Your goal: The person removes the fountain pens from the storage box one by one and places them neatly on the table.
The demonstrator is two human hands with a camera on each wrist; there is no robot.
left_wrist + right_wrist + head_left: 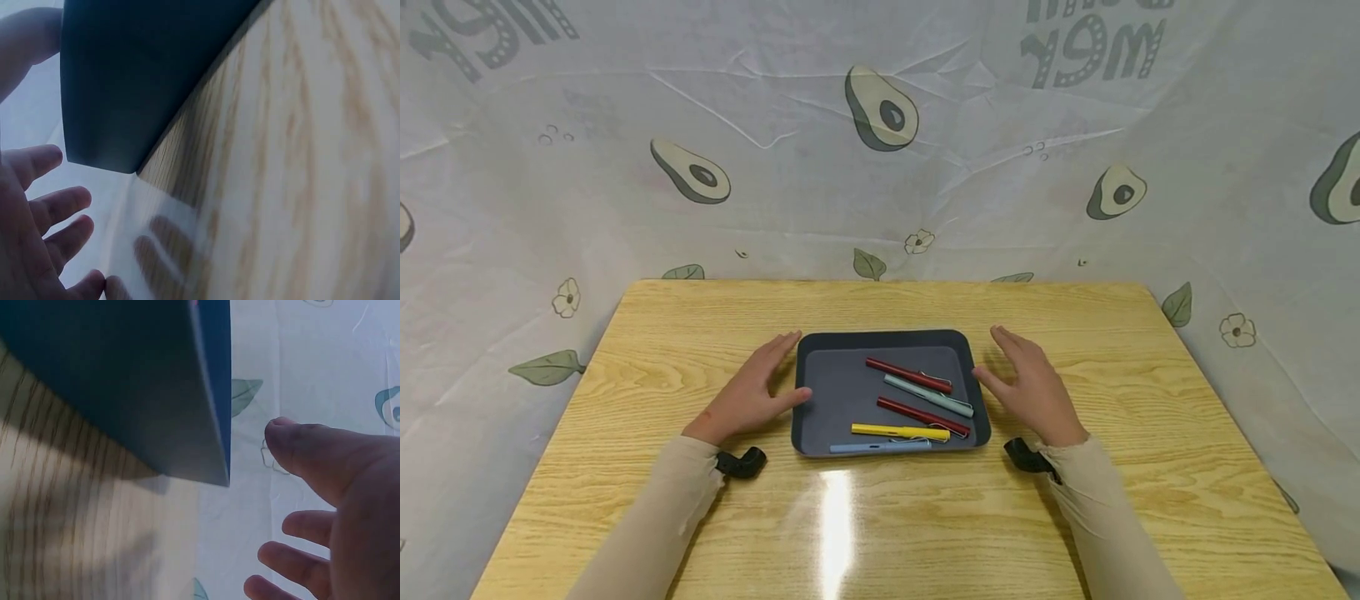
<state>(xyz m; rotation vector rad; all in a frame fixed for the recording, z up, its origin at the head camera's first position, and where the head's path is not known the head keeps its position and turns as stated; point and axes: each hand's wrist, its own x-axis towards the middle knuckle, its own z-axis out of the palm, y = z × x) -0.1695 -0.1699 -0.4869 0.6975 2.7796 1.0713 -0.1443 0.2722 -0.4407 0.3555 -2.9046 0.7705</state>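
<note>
Head view, tray edges point(880, 339), flanking hands point(748, 396) point(1033, 392)

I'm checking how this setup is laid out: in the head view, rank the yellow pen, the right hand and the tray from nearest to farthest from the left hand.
From the left hand:
1. Tray, just beside it, left rim nearest.
2. Yellow pen, inside the tray, toward the wearer's side.
3. Right hand, at the tray's right side.

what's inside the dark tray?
In the dark tray, far to near: a red pen, pale green pen, second red pen, yellow pen, light-blue pen. Bare floor shows at left; directly under the pens it's covered.
</note>
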